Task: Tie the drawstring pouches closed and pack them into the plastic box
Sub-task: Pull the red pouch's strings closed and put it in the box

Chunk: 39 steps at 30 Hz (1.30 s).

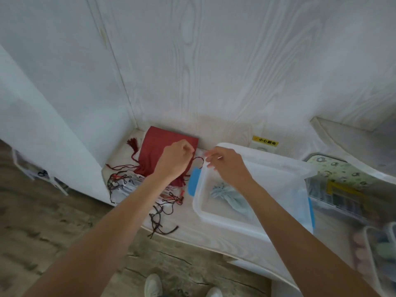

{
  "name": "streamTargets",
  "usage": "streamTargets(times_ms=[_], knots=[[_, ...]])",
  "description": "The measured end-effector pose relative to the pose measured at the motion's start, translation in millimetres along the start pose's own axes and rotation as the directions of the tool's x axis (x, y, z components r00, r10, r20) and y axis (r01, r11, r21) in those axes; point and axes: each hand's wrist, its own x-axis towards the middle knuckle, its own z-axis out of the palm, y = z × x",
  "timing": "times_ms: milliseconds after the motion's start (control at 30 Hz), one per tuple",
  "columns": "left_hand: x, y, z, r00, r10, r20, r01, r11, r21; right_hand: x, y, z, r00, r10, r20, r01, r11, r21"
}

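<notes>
A dark red drawstring pouch (pixel 157 146) lies against the wall at the back of the white ledge. My left hand (pixel 174 160) is over its lower right part, fingers pinched on the pouch's dark red cord (pixel 198 160). My right hand (pixel 227 165) pinches the other end of that cord, just above the left rim of the clear plastic box (pixel 225 221). Inside the box lies a pale blue pouch (pixel 230 195), gathered shut. A heap of pale pouches with tangled dark cords (pixel 137 187) sits under my left forearm.
The box has blue latches (pixel 194 183) and its clear lid (pixel 274 159) leans at the back. Other clear containers (pixel 342 189) stand to the right. A yellow warning sticker (pixel 265 143) is on the wall. The ledge's front edge curves above the wood floor and my shoes (pixel 153 286).
</notes>
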Motion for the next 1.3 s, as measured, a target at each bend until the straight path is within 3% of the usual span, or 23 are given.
streamTargets(times_ms=[67,167,300,433,567,667,800,900,1000,1067,1133,1233,1300], knots=[[6,-27,-24,0.999,-0.025,-0.041,0.023,0.998,-0.055,9,-23,29,0.998,-0.055,0.000,0.055,0.998,0.034],[16,-73,-49,0.998,-0.066,-0.012,0.066,0.998,0.002,28,-40,85,0.997,-0.076,0.005,0.076,0.997,0.014],[25,-122,-59,0.981,-0.099,0.167,0.078,0.988,0.130,49,-30,144,0.982,0.176,0.064,-0.162,0.970,-0.181],[36,-162,-60,0.924,-0.103,0.368,0.018,0.974,0.227,59,-7,182,0.894,0.446,0.031,-0.424,0.867,-0.263],[37,-175,-57,0.913,-0.136,0.386,0.028,0.962,0.272,57,10,187,0.867,0.489,-0.099,-0.498,0.841,-0.209],[37,-185,-57,0.912,-0.113,0.394,0.000,0.961,0.276,51,14,190,0.894,0.425,-0.144,-0.448,0.863,-0.234],[43,-187,-63,0.957,-0.060,0.283,-0.002,0.977,0.213,51,0,176,0.914,0.344,-0.214,-0.394,0.879,-0.270],[44,-175,-76,0.968,0.039,0.248,-0.063,0.994,0.090,59,-17,162,0.922,0.267,-0.280,-0.320,0.934,-0.162],[44,-167,-85,0.936,0.086,0.340,-0.201,0.926,0.320,66,-40,150,0.918,0.222,-0.328,-0.250,0.967,-0.046],[50,-170,-87,0.960,0.059,0.275,-0.170,0.902,0.398,67,-56,143,0.921,0.210,-0.327,-0.231,0.973,-0.026],[53,-165,-94,0.979,0.044,0.199,-0.097,0.959,0.265,69,-60,139,0.925,0.211,-0.315,-0.220,0.975,0.008],[53,-146,-108,0.987,0.122,0.103,-0.132,0.986,0.103,69,-57,134,0.903,0.264,-0.340,-0.249,0.965,0.088],[56,-137,-113,0.985,0.172,0.024,-0.173,0.984,0.037,69,-57,132,0.885,0.353,-0.303,-0.251,0.910,0.329]])
